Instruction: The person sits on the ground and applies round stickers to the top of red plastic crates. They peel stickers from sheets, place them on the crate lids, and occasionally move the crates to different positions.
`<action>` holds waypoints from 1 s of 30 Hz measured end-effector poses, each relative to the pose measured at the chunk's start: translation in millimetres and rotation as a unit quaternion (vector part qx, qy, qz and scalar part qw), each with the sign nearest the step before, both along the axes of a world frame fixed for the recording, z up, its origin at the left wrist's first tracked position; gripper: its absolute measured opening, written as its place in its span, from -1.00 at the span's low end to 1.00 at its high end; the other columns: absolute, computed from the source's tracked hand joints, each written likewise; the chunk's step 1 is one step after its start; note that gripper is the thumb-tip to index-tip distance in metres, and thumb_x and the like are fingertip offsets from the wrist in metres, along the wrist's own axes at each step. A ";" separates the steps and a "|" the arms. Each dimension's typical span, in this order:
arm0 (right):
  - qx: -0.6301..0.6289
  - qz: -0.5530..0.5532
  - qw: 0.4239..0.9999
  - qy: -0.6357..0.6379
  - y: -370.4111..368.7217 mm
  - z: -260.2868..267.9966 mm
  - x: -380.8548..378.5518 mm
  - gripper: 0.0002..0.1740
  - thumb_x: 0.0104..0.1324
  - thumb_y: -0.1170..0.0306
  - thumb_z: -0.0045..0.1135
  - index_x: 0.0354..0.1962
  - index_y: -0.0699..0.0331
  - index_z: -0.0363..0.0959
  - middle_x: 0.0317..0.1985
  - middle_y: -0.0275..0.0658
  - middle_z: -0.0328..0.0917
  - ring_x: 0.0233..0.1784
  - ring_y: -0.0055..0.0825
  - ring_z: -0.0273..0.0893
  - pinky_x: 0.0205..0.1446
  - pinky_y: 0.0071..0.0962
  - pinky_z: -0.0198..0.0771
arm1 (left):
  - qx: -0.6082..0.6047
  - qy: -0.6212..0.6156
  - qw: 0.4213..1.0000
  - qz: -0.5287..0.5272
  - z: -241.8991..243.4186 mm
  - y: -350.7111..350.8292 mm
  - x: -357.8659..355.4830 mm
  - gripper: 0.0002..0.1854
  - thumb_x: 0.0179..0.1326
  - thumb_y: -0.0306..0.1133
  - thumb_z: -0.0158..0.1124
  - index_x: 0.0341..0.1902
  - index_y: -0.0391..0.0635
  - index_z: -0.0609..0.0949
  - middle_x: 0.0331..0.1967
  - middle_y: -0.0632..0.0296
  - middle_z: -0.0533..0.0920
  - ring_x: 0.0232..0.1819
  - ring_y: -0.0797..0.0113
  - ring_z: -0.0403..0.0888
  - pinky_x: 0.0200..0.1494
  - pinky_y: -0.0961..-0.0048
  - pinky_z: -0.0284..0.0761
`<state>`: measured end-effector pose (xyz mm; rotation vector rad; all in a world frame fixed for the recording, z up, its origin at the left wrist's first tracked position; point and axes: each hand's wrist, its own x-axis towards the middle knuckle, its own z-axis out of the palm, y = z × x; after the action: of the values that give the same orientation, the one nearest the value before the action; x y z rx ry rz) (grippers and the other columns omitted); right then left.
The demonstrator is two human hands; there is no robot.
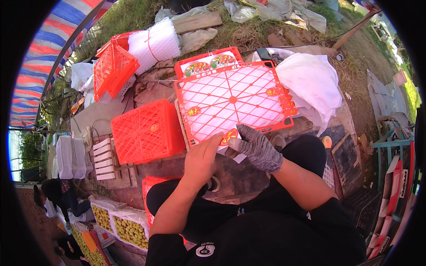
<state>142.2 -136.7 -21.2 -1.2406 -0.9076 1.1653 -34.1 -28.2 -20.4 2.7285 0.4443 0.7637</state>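
Observation:
In front of me lies a red plastic lattice crate [233, 99] with white padding showing beneath its lattice. Two round red-and-yellow stickers are on the lattice, and more hang at its right edge. At the near edge, my bare left hand [201, 159] and my right hand [258, 148], in a grey knit glove, hold a white-backed sticker sheet [229, 136] between them. One round red sticker with yellow writing shows on it. Behind the crate is another red crate with a printed white card [209, 63].
Stacked red crates [146, 133] stand at left, near a white slatted stool [104, 159]. A white cloth bundle [309, 79] lies at right. Crates of yellow-green fruit [129, 229] stand lower left, where two people [63, 199] are. A roll of white padding [154, 45] lies at the back.

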 end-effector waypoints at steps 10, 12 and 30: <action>0.035 -0.004 0.999 0.025 -8.3 14.6 3.8 -0.83 0.50 0.36 0.04 -0.21 0.32 0.43 -0.37 -0.30 0.54 -0.27 -0.61 0.54 -0.13 -0.51 0.49 | -0.178 -0.060 0.981 -0.040 5.5 -1.8 1.5 -0.60 0.21 -0.56 0.26 0.15 -0.26 0.55 0.01 -0.04 0.68 -0.04 0.05 0.68 0.02 0.28 0.58; 0.040 -0.007 0.999 -0.024 -5.4 12.8 0.6 -0.85 0.48 0.37 0.07 -0.21 0.30 0.44 -0.37 -0.32 0.51 -0.28 -0.60 0.50 -0.13 -0.51 0.46 | -0.282 -0.102 0.951 -0.068 6.3 -4.3 2.3 -0.65 0.28 -0.52 0.26 0.14 -0.28 0.56 0.06 -0.04 0.65 0.04 0.08 0.65 0.11 0.30 0.53; 0.034 0.022 0.970 -0.238 7.3 1.4 -22.1 -0.87 0.37 0.38 0.20 -0.26 0.25 0.46 -0.39 -0.15 0.54 -0.32 -0.17 0.57 -0.19 -0.27 0.47 | -0.489 -0.076 0.868 -0.045 0.0 4.4 -21.0 -0.85 0.33 -0.53 0.20 -0.13 -0.33 0.67 0.05 0.11 0.65 0.12 0.24 0.58 0.18 0.35 0.45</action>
<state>120.1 -129.4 -19.8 -1.4787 -1.3229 0.8717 -55.1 -23.8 -20.4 1.7089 0.4846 0.5073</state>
